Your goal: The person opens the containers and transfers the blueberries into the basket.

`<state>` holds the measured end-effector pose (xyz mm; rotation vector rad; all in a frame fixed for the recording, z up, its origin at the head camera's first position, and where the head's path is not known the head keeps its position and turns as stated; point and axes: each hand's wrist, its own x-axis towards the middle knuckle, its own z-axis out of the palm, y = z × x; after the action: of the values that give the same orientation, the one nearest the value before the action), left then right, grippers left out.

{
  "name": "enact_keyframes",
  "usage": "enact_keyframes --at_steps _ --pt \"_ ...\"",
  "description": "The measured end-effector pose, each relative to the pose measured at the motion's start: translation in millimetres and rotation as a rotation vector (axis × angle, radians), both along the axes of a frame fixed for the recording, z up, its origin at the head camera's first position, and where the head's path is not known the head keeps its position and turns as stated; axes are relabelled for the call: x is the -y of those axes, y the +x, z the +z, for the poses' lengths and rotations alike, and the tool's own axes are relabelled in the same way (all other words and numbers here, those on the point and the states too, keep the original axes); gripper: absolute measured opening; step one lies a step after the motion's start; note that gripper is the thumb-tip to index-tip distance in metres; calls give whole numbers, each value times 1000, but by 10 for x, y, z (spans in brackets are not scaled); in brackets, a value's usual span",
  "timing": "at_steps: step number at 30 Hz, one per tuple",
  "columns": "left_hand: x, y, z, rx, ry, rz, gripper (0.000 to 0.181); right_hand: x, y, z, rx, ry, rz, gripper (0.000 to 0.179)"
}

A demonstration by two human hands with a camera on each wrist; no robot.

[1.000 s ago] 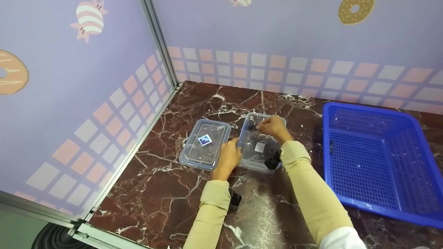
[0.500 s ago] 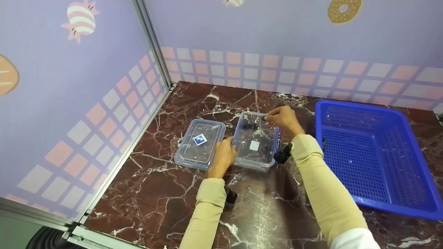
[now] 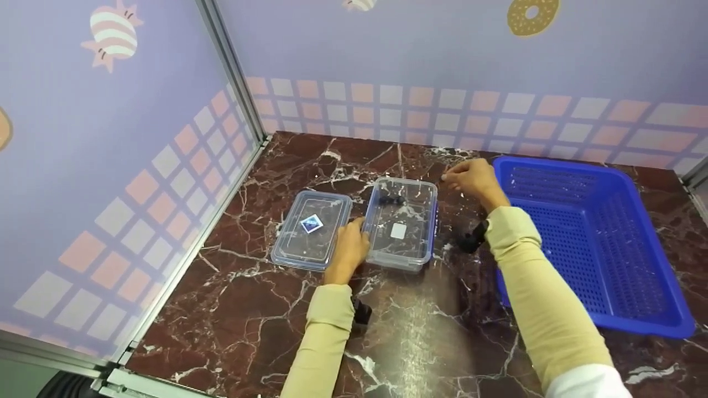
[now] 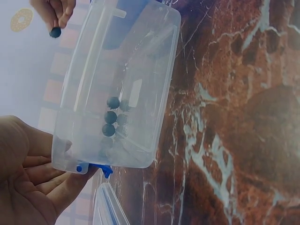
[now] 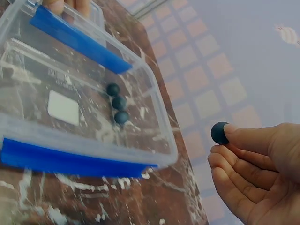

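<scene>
My right hand (image 3: 470,179) is raised beyond the far right corner of the clear plastic container (image 3: 399,251). In the right wrist view its thumb and forefinger pinch a small dark blue ball (image 5: 220,133) that looks like a blueberry. Against the container's left side, my left hand (image 3: 352,243) grips the wall beside a blue clip (image 4: 101,168). Three more blueberries (image 5: 118,102) sit in a row on the container's floor, near its far end. A white square label (image 5: 63,108) shows there too.
Left of the container lies a clear lid (image 3: 296,251) with a blue and white diamond sticker. A blue perforated basket (image 3: 641,323) stands at the right, close to my right forearm. Printed panels border the marble-patterned table (image 3: 238,326) at the back and left.
My right hand has lifted out from over the container and moved right with the blueberry, toward the blue basket. My left hand stays at the container's side. The head view has shifted slightly.
</scene>
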<state>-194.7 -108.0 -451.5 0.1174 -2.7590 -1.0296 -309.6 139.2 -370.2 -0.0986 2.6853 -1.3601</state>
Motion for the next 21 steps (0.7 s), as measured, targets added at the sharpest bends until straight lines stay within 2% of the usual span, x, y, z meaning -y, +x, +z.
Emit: enact_keyframes --at_steps 9,21 --pt "10 -1 4 13 21 2 36 -312 14 49 38 -120 -60 35" --pt "-7 -4 10 -2 20 -1 35 -632 36 9 60 -169 -87 38"
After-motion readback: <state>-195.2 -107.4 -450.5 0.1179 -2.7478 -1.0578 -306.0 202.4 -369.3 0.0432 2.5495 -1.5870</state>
